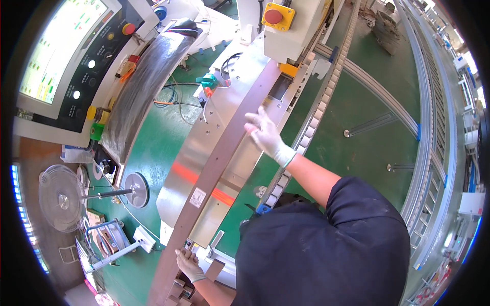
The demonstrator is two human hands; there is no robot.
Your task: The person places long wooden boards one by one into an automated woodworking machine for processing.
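A long, narrow brown board point(224, 137) runs diagonally across a metal machine table point(186, 171). It bears a white printed label toward its near end. At the board's right edge near the bottom, my gloved left hand point(191, 265) has its fingers curled closed on the edge. Farther up, my gloved right hand point(269, 135) reaches over the same edge, its fingers apart and touching or just above the board. The board's far end meets the white machine head point(293, 38). Beside my left hand, shorter brown pieces point(179, 290) lie below the board.
A control panel with a lit screen point(61, 48) stands at upper left, beside a plastic-wrapped curved cover point(148, 84). A red stop button point(273, 17) sits on the machine head. A chain conveyor point(311, 122) runs along the right. A fan point(62, 199) stands at left.
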